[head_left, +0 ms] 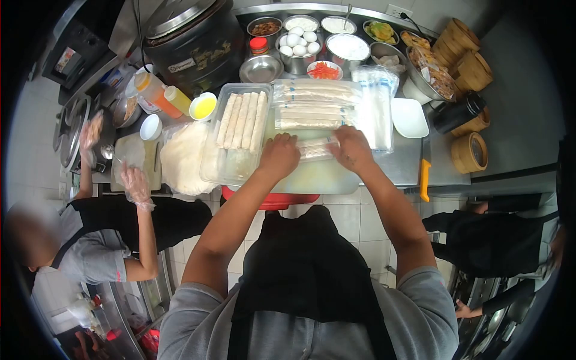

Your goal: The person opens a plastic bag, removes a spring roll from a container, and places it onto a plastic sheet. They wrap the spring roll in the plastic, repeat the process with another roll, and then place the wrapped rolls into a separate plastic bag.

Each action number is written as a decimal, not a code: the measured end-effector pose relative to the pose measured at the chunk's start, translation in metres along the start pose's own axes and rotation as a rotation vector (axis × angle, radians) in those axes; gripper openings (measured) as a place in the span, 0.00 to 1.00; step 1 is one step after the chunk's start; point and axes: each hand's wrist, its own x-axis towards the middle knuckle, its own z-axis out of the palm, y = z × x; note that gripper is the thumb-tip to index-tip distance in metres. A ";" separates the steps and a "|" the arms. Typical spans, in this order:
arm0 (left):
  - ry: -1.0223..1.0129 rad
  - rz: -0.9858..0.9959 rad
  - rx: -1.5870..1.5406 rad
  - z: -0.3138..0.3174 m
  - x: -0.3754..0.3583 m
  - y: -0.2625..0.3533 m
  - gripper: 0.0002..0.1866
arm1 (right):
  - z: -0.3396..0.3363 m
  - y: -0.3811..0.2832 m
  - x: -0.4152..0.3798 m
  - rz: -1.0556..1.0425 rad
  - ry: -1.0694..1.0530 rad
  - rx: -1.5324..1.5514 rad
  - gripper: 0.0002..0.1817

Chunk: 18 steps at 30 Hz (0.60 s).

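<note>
- I watch the left hand (280,155) bend its fingers down at the left end of a wrapped roll (315,149); I cannot tell whether they clamp it.
- The right hand (353,149), slightly blurred, is at the other end, its grip equally unclear to me.
- That roll lies on the cutting board (321,182), its long axis running left to right, roughly along the board's near edge.
- Just beyond it, I see more wrapped rolls (318,99) stacked toward the board's far edge, pointing the same way.
- Left of the board, bare rolls (242,120) lie side by side in a clear tray (211,171), pointing from its far edge toward the near one.
- To the right, an orange-handled knife (425,180) sticks out past the counter's near edge.
</note>
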 end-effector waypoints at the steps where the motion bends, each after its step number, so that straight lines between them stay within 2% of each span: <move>1: -0.001 -0.001 0.000 0.001 -0.002 0.000 0.18 | 0.001 -0.004 -0.001 -0.124 0.033 0.039 0.25; 3: -0.047 0.146 -0.154 0.003 -0.005 0.002 0.27 | 0.003 -0.015 -0.002 -0.189 -0.024 0.073 0.28; 4: -0.048 0.146 -0.155 0.008 -0.006 0.001 0.27 | 0.003 -0.018 -0.003 -0.254 -0.077 0.106 0.31; 6: -0.069 0.136 -0.115 0.017 -0.008 -0.001 0.33 | 0.013 -0.014 -0.006 -0.295 -0.060 0.067 0.34; 7: -0.070 0.136 -0.116 0.019 -0.011 -0.002 0.33 | 0.017 -0.010 -0.007 -0.336 -0.042 0.027 0.36; 10: -0.068 0.131 0.009 0.021 -0.023 -0.004 0.36 | 0.018 0.002 -0.013 -0.402 -0.035 -0.010 0.38; 18: -0.100 0.033 0.133 0.022 -0.030 -0.004 0.41 | 0.000 0.019 -0.027 -0.223 -0.102 -0.037 0.35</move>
